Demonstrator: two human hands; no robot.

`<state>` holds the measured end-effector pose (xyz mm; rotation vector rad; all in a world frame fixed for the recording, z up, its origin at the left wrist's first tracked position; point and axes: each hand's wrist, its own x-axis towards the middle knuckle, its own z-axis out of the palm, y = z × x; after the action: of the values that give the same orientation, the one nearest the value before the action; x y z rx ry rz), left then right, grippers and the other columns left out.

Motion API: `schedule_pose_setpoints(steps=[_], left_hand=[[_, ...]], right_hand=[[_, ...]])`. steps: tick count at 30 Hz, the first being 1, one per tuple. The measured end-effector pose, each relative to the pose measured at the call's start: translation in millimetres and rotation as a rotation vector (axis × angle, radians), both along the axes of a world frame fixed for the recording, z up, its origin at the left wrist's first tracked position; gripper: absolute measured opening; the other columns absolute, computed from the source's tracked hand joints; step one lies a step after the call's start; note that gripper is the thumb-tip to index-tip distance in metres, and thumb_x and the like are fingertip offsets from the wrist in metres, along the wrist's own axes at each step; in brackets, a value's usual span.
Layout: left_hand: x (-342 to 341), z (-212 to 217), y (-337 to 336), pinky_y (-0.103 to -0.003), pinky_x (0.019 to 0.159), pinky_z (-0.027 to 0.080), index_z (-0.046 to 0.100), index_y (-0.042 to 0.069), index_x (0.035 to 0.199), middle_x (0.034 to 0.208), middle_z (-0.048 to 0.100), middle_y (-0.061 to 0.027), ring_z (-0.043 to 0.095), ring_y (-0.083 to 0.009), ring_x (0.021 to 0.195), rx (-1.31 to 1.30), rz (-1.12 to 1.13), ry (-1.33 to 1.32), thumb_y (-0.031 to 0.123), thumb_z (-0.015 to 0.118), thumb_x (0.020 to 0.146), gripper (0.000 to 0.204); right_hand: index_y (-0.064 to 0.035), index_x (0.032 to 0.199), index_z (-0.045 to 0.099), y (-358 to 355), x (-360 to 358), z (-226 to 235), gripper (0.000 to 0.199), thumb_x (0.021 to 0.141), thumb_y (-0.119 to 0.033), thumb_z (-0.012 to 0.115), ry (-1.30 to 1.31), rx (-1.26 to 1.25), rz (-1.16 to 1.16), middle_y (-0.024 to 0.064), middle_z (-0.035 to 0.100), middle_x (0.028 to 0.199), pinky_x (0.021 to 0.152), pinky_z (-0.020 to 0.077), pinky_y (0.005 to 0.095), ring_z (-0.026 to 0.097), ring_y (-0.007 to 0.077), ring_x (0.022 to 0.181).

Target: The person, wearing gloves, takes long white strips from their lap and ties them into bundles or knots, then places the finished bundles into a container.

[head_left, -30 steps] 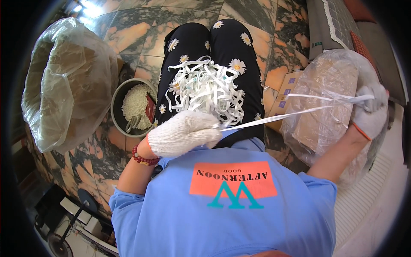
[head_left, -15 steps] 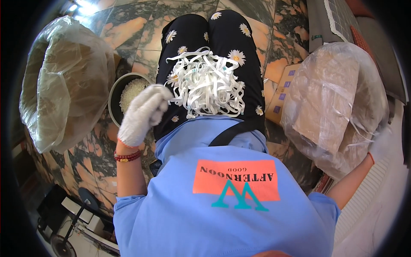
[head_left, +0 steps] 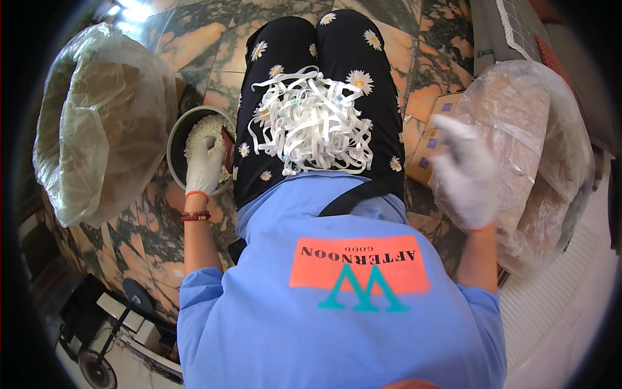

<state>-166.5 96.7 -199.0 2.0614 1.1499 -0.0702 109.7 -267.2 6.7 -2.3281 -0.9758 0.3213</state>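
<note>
Our left hand now down in bowl, fingers curled on white shreds; right hand spread empty, back against clear bag; strip gone

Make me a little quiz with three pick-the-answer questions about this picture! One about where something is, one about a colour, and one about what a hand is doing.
1. Where does the pile of white strips lie?
A. in the round bowl
B. on the person's lap
C. inside the big clear bag

2. What colour are the gloves on both hands?
A. white
B. red
C. black

3. What is the left hand doing?
A. gripping a long strip in the air
B. resting flat on the floor
C. reaching down into the round bowl

Answers:
1. B, the strips sit heaped on the flowered black trousers.
2. A, the left hand and the right hand both wear white knitted gloves.
3. C, the gloved hand rests on the pale shreds inside the bowl's rim.
</note>
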Motion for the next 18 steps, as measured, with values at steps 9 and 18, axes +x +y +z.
schedule_pose_setpoints(steps=[9, 18], left_hand=[[36, 70, -28, -0.041, 0.099, 0.049, 0.063, -0.002, 0.125, 0.124, 0.066, -0.0230, 0.064, -0.0367, 0.114, 0.164, -0.076, -0.047, 0.025, 0.063, 0.096, 0.039], [96, 136, -66, -0.031, 0.084, 0.055, 0.067, 0.002, 0.117, 0.104, 0.070, -0.0099, 0.069, -0.0173, 0.093, 0.192, -0.216, -0.607, 0.005, 0.067, 0.093, 0.024]], right_hand=[[-0.0126, 0.108, 0.067, 31, -24, -92, 0.024, 0.086, -0.004, 0.069, -0.068, 0.005, 0.177, 0.0072, 0.061, 0.096, 0.069, 0.0544, 0.0400, 0.067, 0.0303, 0.082], [-0.0018, 0.098, 0.064, 34, -24, -54, 0.020, 0.084, 0.012, 0.063, 0.367, 0.291, -0.008, 0.0093, 0.062, 0.090, 0.072, 0.0516, 0.0297, 0.063, 0.0187, 0.076]])
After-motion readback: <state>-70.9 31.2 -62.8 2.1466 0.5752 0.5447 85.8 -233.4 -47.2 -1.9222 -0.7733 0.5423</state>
